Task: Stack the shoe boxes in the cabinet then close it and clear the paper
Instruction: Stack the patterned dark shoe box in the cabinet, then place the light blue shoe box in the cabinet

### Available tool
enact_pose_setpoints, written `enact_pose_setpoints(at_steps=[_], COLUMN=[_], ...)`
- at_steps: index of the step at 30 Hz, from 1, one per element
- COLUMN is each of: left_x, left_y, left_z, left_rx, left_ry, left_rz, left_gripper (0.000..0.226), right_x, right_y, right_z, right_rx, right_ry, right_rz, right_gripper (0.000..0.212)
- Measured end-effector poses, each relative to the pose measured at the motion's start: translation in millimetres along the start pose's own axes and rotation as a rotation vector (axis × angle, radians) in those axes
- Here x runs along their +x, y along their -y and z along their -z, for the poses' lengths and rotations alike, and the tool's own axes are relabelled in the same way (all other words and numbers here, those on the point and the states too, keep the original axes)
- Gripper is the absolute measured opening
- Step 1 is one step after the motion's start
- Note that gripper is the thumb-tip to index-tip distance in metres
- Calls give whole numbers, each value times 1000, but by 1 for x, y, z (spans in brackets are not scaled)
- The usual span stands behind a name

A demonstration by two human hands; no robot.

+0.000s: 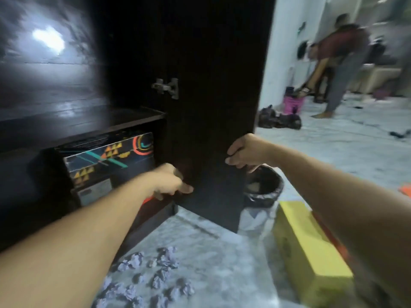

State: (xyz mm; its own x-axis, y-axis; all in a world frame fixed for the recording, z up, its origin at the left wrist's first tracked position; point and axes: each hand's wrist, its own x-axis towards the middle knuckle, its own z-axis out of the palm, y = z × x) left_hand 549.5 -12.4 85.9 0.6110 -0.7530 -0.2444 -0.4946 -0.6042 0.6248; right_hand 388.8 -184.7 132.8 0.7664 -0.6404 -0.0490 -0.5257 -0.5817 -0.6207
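With the patterned shoe boxes [106, 161] stacked centre-left, the cabinet door [213, 107] gets swung.
Right hand [243, 153] fingers curl around its edge; left hand [172, 182] fingers press it; crumpled paper [155, 276] waits bottom-centre.

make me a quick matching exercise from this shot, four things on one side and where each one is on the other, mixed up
Things:
1. patterned shoe box
2. crumpled paper
3. yellow box
4. right hand

Places:
A. on the floor to the right of the open door
B. gripping the door's outer edge
C. inside the cabinet under the shelf
D. scattered on the floor in front of the cabinet

Pairs: 1-C, 2-D, 3-A, 4-B
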Motion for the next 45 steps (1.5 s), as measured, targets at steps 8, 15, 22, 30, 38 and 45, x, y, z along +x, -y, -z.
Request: enact_pose_setpoints(at_steps=[8,15,22,30,38,45], left_x=[-57,-118,-122,-113,-131,-141], left_y=[-136,-190,-188,-198,-236,-257], left_z=[-121,-233,-329,-408,-467,-503], left_rx=[71,-5,-42,80,-31,-55], left_ry=[289,522,578,372,342,448], left_rz=[-259,-435,-432,-570,-832,-827], left_gripper=[42,59,73,59,31,27], right_x=[-172,-322,-364,-366,-368,-391], right_y=[-128,-227,-326,-421,-469,-473], right_z=[79,110,83,57,34,-4], right_rx=[-19,4,76,-237,-85,1], right_ry=[-145,-231,-238,-471,-597,-871], right_rz=[-266,-553,-742,-957,-1111,-1012], right_gripper=[33,36,36,42,54,19])
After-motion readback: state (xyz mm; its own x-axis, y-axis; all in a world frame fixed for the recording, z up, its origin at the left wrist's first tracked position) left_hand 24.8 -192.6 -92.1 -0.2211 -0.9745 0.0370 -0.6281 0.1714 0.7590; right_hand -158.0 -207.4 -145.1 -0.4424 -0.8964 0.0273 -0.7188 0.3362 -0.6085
